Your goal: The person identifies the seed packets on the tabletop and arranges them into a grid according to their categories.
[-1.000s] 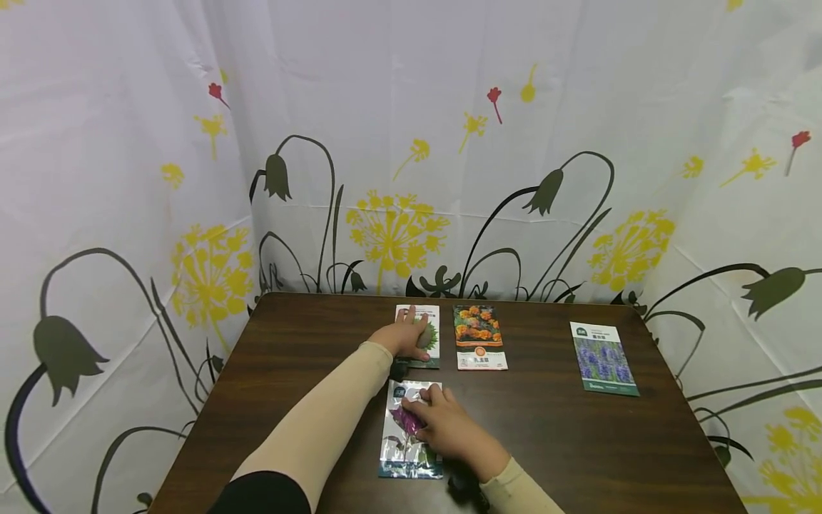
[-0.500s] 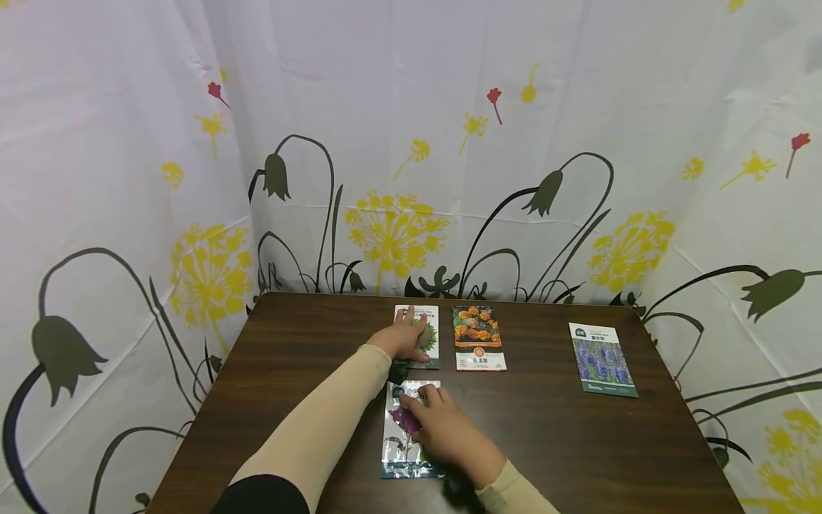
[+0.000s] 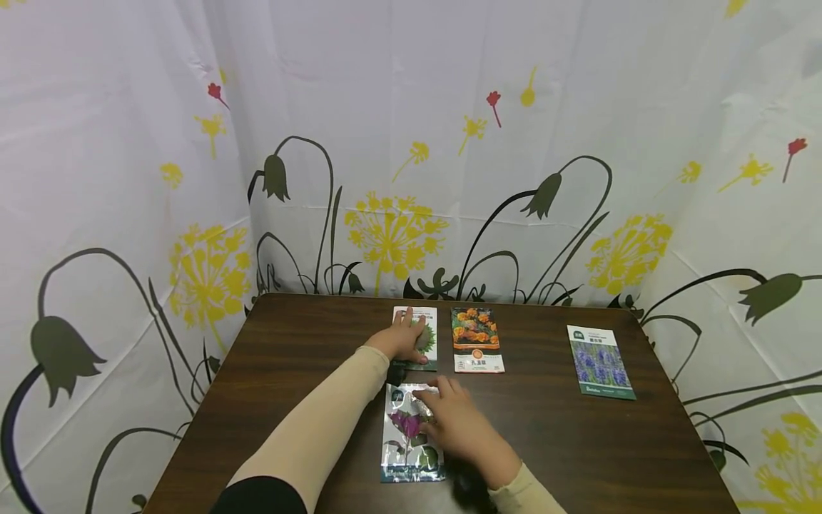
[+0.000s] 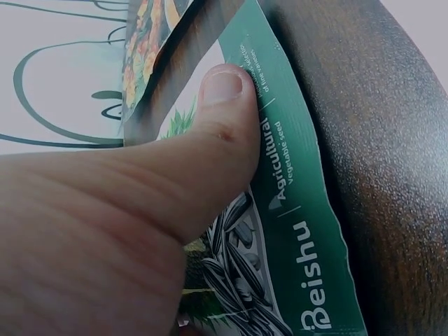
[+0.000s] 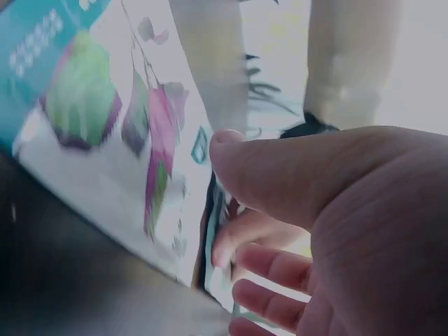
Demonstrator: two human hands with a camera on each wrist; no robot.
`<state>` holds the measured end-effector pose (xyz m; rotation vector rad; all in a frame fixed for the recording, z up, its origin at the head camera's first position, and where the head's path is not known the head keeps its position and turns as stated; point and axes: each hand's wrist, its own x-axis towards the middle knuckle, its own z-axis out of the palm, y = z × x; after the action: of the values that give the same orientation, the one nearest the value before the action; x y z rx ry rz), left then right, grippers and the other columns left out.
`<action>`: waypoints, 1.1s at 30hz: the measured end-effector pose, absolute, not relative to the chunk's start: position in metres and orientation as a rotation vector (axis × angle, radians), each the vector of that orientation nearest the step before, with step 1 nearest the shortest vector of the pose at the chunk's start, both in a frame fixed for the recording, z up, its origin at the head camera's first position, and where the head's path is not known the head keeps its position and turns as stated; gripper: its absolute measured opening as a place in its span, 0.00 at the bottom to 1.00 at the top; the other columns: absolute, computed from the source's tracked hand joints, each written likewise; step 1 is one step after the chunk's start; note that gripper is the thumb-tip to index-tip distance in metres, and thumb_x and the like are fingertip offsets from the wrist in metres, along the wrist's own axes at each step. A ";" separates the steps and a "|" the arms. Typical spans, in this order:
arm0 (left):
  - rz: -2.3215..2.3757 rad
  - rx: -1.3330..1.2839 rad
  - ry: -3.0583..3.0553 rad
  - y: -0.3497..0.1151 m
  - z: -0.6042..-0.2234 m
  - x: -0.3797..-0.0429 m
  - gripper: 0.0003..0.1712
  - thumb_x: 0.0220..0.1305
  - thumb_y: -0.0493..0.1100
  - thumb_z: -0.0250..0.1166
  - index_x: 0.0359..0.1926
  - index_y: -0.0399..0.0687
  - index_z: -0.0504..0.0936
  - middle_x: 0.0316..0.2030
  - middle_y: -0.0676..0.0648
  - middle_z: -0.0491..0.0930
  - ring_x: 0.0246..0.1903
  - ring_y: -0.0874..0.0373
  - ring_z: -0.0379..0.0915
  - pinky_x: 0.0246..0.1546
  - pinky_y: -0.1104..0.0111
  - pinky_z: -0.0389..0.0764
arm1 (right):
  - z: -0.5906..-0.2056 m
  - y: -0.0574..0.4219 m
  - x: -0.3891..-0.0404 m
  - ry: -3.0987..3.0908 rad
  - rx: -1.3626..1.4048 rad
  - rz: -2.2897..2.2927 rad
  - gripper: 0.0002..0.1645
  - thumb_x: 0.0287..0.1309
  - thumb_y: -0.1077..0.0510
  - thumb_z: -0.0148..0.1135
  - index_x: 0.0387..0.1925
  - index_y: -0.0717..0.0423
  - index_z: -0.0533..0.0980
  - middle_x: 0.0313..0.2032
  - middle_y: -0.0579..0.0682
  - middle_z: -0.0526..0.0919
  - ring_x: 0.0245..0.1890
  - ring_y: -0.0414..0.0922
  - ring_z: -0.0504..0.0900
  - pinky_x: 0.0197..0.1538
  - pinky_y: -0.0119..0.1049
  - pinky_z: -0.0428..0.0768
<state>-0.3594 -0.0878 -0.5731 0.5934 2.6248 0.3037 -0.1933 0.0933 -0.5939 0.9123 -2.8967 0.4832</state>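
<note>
My left hand rests with spread fingers on a white and green seed packet at the back of the table. In the left wrist view its thumb lies flat across the packet's green band, which reads "Vegetable seed". Closer to me lies a glossy silver-white seed packet with a magenta plant picture. Over that packet's right edge is my right hand, fingers loosely bent and holding nothing. The right wrist view shows its thumb near the packet's top corner, and the picture is blurred.
An orange-flower seed packet lies just right of the green one. Farther right is a packet with purple flowers. All lie on a dark wooden table, with a white flower-patterned curtain behind it.
My right hand has let go of the silver-white packet and drawn slightly up and right, uncovering more of its magenta picture. The left hand stays on the green packet.
</note>
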 end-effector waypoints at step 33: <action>0.320 0.634 2.654 -0.090 -0.583 -0.361 0.62 0.68 0.61 0.77 0.88 0.42 0.51 0.86 0.26 0.39 0.86 0.24 0.37 0.83 0.40 0.59 | -0.581 0.306 -0.238 -2.834 -0.017 0.806 0.24 0.75 0.57 0.66 0.65 0.66 0.78 0.60 0.76 0.77 0.60 0.74 0.77 0.59 0.71 0.75</action>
<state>-0.3609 -0.0899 -0.5825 0.6335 2.6542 0.3195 -0.2384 0.3060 -0.5813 -0.0165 -2.8342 0.8061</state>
